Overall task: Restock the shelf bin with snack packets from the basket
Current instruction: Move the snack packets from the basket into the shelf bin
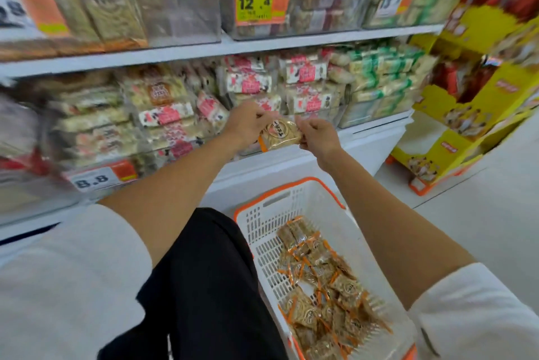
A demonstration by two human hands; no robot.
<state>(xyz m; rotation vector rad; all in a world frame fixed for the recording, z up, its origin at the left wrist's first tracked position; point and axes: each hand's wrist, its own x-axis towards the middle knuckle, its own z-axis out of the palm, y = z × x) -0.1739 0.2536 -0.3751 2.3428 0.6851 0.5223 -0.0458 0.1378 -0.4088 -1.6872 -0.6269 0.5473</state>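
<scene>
Placing step — your left grip [248, 123] and right grip [316, 133] pinch one snack packet [280, 134] at its ends; next, ease it into the shelf bin [335, 114] just beyond them.

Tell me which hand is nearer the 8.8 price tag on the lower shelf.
Left. The left hand is up and right of the 8.8 price tag, pinching one end of a snack packet; the right hand pinches the other end, farther right.
</scene>
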